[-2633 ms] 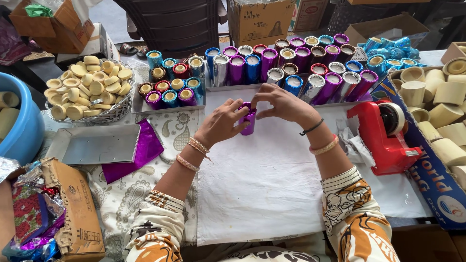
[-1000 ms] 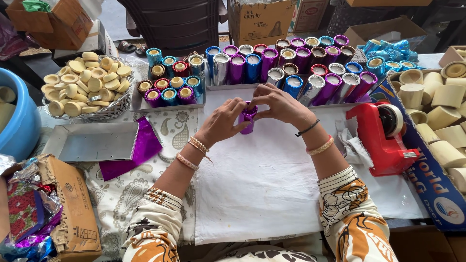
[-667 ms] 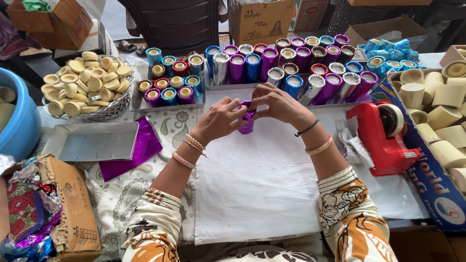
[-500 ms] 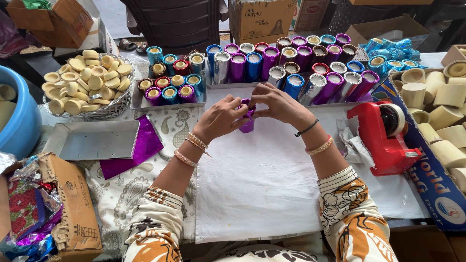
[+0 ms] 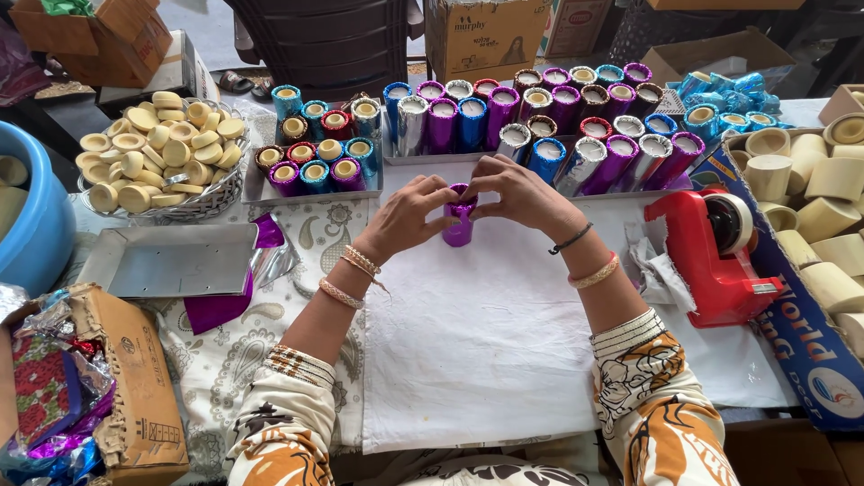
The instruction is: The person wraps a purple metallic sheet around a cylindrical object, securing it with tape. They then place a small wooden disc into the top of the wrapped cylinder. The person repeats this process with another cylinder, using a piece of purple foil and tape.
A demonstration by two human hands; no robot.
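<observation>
My left hand (image 5: pixel 407 216) and my right hand (image 5: pixel 519 191) both grip a small cylinder wrapped in shiny purple foil (image 5: pixel 459 222). It stands upright on the white sheet (image 5: pixel 486 342), and my fingertips press on the foil at its top rim. Behind my hands, trays hold several foil-wrapped cylinders (image 5: pixel 540 117) in purple, blue, silver and red.
A red tape dispenser (image 5: pixel 720 256) sits to the right, with plain cream cylinders (image 5: pixel 814 193) in a blue box beyond it. On the left are a wire basket of cream discs (image 5: pixel 162 153), a metal tray (image 5: pixel 166 259) over purple foil sheets (image 5: pixel 216 306), a blue tub (image 5: pixel 36 220) and a cardboard box (image 5: pixel 126 378).
My hands stay in the same place around the purple cylinder; only my fingers shift slightly over the foil at its top.
</observation>
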